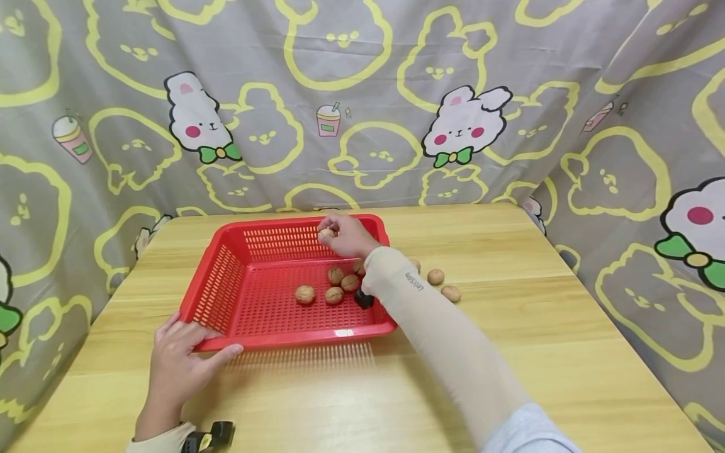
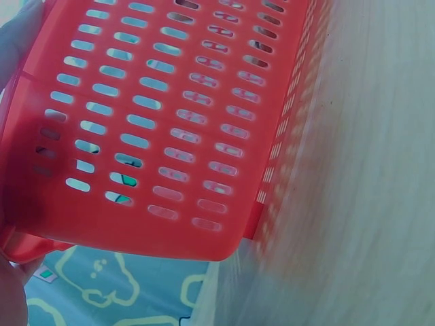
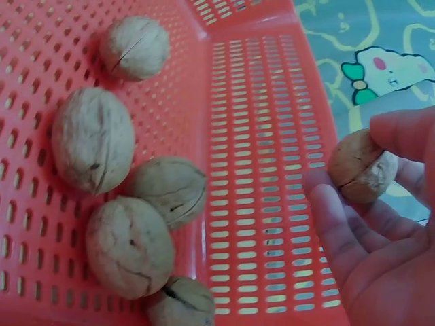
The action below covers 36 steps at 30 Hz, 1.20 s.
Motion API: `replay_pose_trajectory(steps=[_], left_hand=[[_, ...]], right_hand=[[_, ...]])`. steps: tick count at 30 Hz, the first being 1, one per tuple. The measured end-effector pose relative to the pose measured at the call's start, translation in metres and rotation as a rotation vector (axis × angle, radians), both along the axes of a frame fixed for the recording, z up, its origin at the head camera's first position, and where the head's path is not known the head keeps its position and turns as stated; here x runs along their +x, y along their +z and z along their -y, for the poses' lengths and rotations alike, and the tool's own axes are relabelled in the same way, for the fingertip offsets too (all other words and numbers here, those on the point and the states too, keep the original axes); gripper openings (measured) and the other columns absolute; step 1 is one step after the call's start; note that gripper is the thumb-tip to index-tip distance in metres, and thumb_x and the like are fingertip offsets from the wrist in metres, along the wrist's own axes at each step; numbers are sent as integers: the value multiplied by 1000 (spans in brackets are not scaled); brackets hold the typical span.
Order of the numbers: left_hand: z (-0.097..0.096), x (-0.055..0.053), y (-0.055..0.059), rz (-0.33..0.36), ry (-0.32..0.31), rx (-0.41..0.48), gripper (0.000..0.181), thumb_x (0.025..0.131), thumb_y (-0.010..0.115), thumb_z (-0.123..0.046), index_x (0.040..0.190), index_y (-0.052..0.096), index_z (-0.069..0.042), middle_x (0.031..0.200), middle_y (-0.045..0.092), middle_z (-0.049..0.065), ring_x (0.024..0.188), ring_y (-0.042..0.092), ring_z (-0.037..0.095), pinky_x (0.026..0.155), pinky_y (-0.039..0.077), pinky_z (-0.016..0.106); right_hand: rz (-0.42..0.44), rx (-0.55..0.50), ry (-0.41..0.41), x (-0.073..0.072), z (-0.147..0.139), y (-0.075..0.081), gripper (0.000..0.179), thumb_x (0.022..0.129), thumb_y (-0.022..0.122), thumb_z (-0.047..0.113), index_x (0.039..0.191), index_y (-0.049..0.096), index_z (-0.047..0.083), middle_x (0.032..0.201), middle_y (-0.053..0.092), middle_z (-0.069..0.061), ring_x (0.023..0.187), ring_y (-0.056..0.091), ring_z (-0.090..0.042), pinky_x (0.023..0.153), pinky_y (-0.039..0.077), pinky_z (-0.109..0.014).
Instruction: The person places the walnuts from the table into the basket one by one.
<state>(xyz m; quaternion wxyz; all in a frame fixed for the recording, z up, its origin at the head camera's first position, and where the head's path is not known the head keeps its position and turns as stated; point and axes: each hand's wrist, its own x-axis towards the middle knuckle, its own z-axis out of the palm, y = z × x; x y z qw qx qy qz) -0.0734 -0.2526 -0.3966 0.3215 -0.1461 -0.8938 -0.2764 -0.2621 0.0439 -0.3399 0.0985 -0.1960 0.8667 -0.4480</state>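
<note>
A red plastic basket point(image 1: 272, 336) with slotted walls rests on the table, several walnuts point(image 1: 304, 294) lying on its floor towards the right side. My left hand point(image 1: 180, 362) grips the basket's near left corner, thumb along the front rim and fingers over the left rim. Above the far right part of the basket, my right hand point(image 1: 351, 236) pinches a walnut point(image 3: 363, 168) between thumb and fingertips. In the left wrist view the basket's slotted wall point(image 2: 156, 122) fills much of the picture, with only part of the hand at the edge.
Outside the basket, to its right, a few walnuts point(image 1: 451, 293) lie on the wooden table point(image 1: 538, 340), partly hidden by my right forearm. A patterned grey curtain point(image 1: 374, 75) hangs behind the table and at both sides.
</note>
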Motion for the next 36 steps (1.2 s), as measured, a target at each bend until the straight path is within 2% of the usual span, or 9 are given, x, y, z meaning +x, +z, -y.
replay_pose_trajectory(steps=[9,14,16,21,25,29,31,36], left_hand=[[0,1,1,16,4,-3,37,53,91,-42,68,69,-16,67,65,1,74,56,27,99,30,56],[0,2,0,20,7,-3,37,53,92,-40,68,69,-15,67,66,1,74,56,27,99,29,56],[0,2,1,28,10,0,36,53,92,-38,68,69,-15,68,66,2,76,56,27,99,29,57],[0,1,1,35,12,8,35,52,93,-36,68,69,-15,68,66,2,77,55,26,100,28,57],[-1,0,1,30,6,9,35,53,92,-38,68,69,-16,67,66,1,75,55,26,100,29,56],[-1,0,1,31,8,7,35,54,92,-38,68,69,-16,68,66,1,76,55,26,100,29,55],[-1,0,1,34,10,7,35,54,92,-38,68,69,-16,68,66,2,77,56,27,100,29,55],[-1,1,2,44,15,2,35,54,92,-37,69,69,-16,70,67,3,78,56,28,100,29,55]], right_hand=[[39,205,65,0,3,-8,13,95,60,14,108,61,12,98,60,-4,89,53,-19,79,44,-29],[77,271,80,0,6,-11,17,96,59,12,112,63,12,99,59,-4,93,53,-19,81,44,-29],[65,304,72,0,6,-10,19,95,59,12,114,63,11,100,60,-3,93,53,-19,82,44,-29],[81,386,71,-1,4,-8,25,95,59,11,119,64,10,102,62,-2,90,55,-19,77,46,-29],[210,383,42,-2,3,-11,29,95,60,12,123,64,11,107,62,-1,94,55,-18,80,47,-30],[273,379,19,-1,3,-15,34,91,63,8,124,64,12,111,61,0,99,54,-17,82,47,-32],[285,372,15,0,3,-15,37,88,66,7,124,64,12,109,61,-1,96,55,-18,80,48,-32],[425,323,-47,3,4,-14,41,82,74,8,121,63,12,102,62,-6,83,59,-24,71,50,-37]])
